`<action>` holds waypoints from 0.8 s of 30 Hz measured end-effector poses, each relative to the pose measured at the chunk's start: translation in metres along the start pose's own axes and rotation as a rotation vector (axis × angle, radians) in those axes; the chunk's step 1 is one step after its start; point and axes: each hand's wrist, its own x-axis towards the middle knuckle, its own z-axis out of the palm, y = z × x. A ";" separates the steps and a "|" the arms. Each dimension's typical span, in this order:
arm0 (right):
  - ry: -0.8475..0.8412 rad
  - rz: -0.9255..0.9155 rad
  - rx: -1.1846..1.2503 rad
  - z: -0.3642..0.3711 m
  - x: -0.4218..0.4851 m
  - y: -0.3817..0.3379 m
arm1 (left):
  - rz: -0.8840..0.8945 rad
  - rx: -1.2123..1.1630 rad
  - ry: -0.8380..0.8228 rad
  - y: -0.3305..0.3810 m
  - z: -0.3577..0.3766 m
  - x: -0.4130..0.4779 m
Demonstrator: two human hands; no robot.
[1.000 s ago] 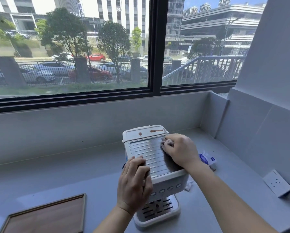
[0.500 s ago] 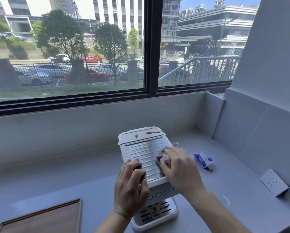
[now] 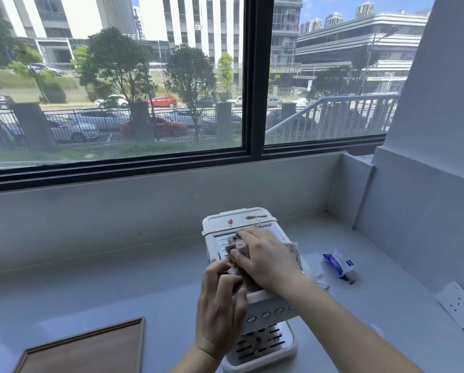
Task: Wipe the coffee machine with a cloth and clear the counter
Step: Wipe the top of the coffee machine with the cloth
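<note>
A person is standing at a pale grey counter under a window, working on a small white coffee machine that is sitting near the middle of the counter with its drip tray facing them. The right hand is pressing flat on a bunched, greyish-mauve cloth, fingers spread over it and gripping its folds against the ribbed metal top plate. The left hand is curled over the machine's front left corner, clasping the casing to steady it. The cloth is looking soft and limp, so it is likely bunching and slipping under the palm unless held by a firm handful; a fringe of it is trailing off the right edge. The machine is appearing light and plastic-bodied, probably prone to sliding on the smooth counter, which is why bracing the body at a corner, not the tray, is seeming sensible. Two brown smears are sitting unwiped on the white rear lid. To the right, a blue-and-white wrapper and a scrap of white tissue are lying on the counter, awaiting clearing. A wooden tray is resting at the lower left, and a wall socket is showing at the far right.
</note>
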 end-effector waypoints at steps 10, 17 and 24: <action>-0.227 -0.084 0.106 -0.017 0.001 0.002 | -0.135 -0.206 -0.010 0.007 -0.016 0.010; -0.152 0.342 -0.043 -0.023 -0.042 0.024 | -0.112 0.064 -0.209 0.011 -0.023 0.059; -0.185 0.116 0.175 -0.026 -0.029 0.031 | -0.165 0.064 -0.620 -0.003 -0.011 0.112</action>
